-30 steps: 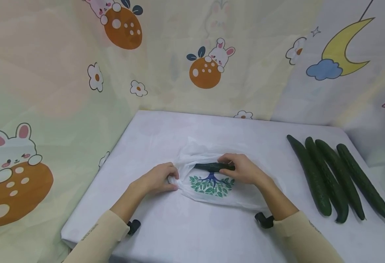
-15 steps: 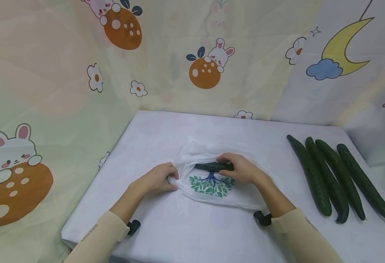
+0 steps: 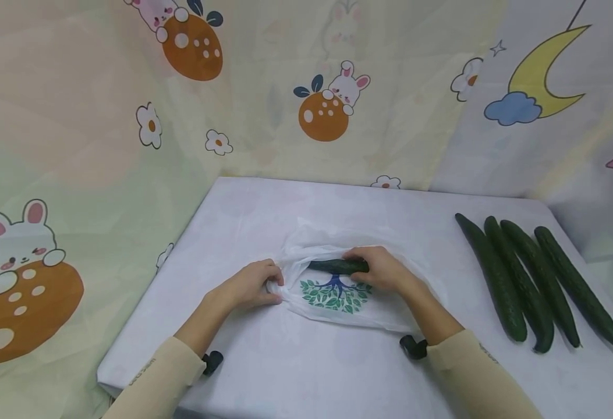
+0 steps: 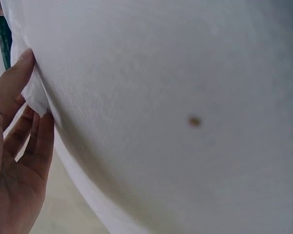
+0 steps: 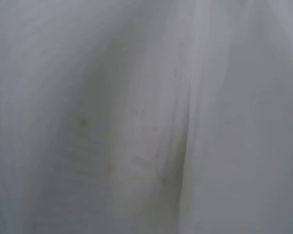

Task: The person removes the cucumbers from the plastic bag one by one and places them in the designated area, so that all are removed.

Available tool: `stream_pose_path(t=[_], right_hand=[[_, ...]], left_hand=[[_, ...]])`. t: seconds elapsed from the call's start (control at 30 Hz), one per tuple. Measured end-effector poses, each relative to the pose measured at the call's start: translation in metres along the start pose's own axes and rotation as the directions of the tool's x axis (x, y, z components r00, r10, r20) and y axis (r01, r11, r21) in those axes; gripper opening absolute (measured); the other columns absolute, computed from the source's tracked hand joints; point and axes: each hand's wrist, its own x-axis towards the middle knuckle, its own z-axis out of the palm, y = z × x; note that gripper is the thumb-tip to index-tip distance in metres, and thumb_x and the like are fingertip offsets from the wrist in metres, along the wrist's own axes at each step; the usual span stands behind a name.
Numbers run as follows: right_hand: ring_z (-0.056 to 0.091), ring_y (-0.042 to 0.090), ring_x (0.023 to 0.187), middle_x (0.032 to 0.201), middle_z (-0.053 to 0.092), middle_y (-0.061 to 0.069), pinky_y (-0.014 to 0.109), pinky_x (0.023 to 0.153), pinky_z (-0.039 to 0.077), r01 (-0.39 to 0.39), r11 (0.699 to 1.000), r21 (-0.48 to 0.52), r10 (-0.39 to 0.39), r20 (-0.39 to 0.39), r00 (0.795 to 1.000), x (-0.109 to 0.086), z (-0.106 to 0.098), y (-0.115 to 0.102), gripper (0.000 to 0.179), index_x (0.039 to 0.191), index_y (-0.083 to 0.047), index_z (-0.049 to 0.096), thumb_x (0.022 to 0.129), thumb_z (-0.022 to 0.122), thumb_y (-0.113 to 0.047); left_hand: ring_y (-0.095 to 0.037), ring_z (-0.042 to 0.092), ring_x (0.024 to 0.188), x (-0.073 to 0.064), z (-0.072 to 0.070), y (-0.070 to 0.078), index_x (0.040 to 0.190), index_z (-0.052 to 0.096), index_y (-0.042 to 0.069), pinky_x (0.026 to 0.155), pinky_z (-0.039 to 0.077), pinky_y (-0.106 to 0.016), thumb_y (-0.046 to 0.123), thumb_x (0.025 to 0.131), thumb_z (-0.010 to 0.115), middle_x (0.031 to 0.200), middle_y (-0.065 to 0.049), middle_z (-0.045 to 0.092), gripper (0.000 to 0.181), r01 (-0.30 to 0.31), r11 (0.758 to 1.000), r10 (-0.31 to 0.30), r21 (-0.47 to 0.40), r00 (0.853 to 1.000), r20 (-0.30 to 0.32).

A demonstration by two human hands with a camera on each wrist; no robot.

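Note:
A thin white plastic bag [image 3: 390, 314] with a green and blue tree print lies in the middle of the table. My left hand [image 3: 254, 285] pinches its gathered left edge; the left wrist view shows the bag's plastic [image 4: 35, 95] between thumb and fingers. Across the top of the print lies a dark green cucumber [image 3: 335, 266], its left end under a fold of plastic. My right hand [image 3: 382, 269] grips its right end, thumb in front and fingers behind. In the right wrist view, blurred white material [image 5: 136, 122] fills the picture and the hand is hidden.
Several long cucumbers [image 3: 526, 279] lie side by side, slanting, on the right of the white-covered table [image 3: 296, 372]. Printed cloth [image 3: 264, 70] hangs behind and to the left, right up to the table edges. Black wrist cameras [image 3: 413, 347] sit under both forearms.
My right hand has slid slightly left with the cucumber, and less of its right end shows. My left hand stays on the bag's edge. The head view has shifted a little.

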Motion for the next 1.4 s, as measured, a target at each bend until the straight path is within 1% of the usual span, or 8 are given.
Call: stream_pose_path(t=[0.1,0.3,0.53,0.7,0.93,1.0,1.2,1.4], right_hand=[[0.057,0.032,0.133,0.136,0.067,0.007,0.051,0.113,0.041,0.019,1.0,0.003,-0.019,-0.007,1.0,-0.001,0.0,0.002,0.045,0.133,-0.013,0.068,0.09,0.08,-0.015],[0.059,0.032,0.13,0.134,0.068,0.008,0.05,0.11,0.044,0.109,0.994,0.006,-0.109,-0.009,0.994,-0.008,-0.003,0.005,0.042,0.13,-0.011,0.069,0.09,0.079,-0.011],[0.06,0.033,0.129,0.133,0.068,0.008,0.051,0.108,0.046,0.156,0.988,0.014,-0.157,0.019,0.987,-0.019,-0.009,0.005,0.04,0.13,-0.01,0.069,0.09,0.078,-0.009],[0.06,0.031,0.128,0.132,0.068,0.006,0.051,0.108,0.046,0.169,0.985,0.028,-0.17,0.046,0.984,-0.022,-0.012,0.003,0.041,0.129,-0.013,0.07,0.089,0.08,-0.009],[0.06,0.027,0.127,0.132,0.068,0.001,0.05,0.109,0.046,0.175,0.983,0.056,-0.18,0.119,0.976,-0.027,-0.017,-0.002,0.043,0.129,-0.016,0.07,0.088,0.081,-0.01],[0.06,0.026,0.128,0.132,0.068,0.0,0.05,0.109,0.045,0.172,0.984,0.056,-0.178,0.131,0.975,-0.03,-0.018,-0.004,0.043,0.13,-0.017,0.069,0.089,0.08,-0.01],[0.062,0.023,0.124,0.129,0.069,-0.002,0.049,0.106,0.048,0.192,0.98,0.052,-0.198,0.131,0.972,-0.037,-0.025,-0.003,0.042,0.128,-0.019,0.07,0.088,0.081,-0.01],[0.064,0.016,0.119,0.127,0.069,-0.007,0.043,0.102,0.052,0.196,0.977,0.08,-0.206,0.144,0.968,-0.042,-0.031,-0.004,0.042,0.126,-0.024,0.071,0.088,0.082,-0.012]], left_hand=[[-0.012,0.053,0.091,0.0,0.001,-0.001,0.097,0.067,0.021,0.086,0.048,-0.034,0.026,0.084,0.087,0.1,0.009,0.058,0.025,0.011,1.0,-0.011,-0.002,1.0,0.003],[-0.011,0.053,0.092,0.001,0.001,-0.003,0.097,0.067,0.022,0.088,0.048,-0.035,0.027,0.084,0.086,0.101,0.009,0.058,0.024,0.025,1.0,-0.025,0.008,1.0,0.001],[-0.012,0.053,0.094,0.002,-0.002,-0.003,0.097,0.066,0.021,0.09,0.049,-0.036,0.026,0.084,0.086,0.101,0.008,0.058,0.025,0.021,1.0,-0.021,-0.005,1.0,0.009],[-0.013,0.054,0.096,0.0,-0.003,-0.003,0.097,0.067,0.021,0.091,0.048,-0.037,0.026,0.084,0.086,0.102,0.007,0.059,0.024,0.01,1.0,-0.01,-0.009,1.0,0.004],[-0.014,0.055,0.099,-0.003,0.002,-0.004,0.096,0.066,0.023,0.093,0.048,-0.038,0.026,0.083,0.087,0.104,0.008,0.06,0.025,0.037,0.999,-0.037,-0.035,0.999,0.002],[-0.014,0.055,0.099,-0.003,0.003,-0.004,0.097,0.066,0.023,0.093,0.048,-0.038,0.026,0.083,0.087,0.104,0.008,0.06,0.025,0.036,0.999,-0.036,-0.037,0.999,0.002],[-0.014,0.054,0.097,-0.001,0.003,-0.006,0.096,0.065,0.023,0.092,0.048,-0.038,0.027,0.083,0.087,0.104,0.008,0.059,0.025,0.017,0.999,-0.017,-0.04,1.0,-0.002],[-0.013,0.054,0.096,0.001,0.002,-0.007,0.096,0.065,0.023,0.09,0.048,-0.037,0.026,0.083,0.087,0.103,0.009,0.059,0.026,0.0,0.999,0.0,-0.036,1.0,-0.004]])
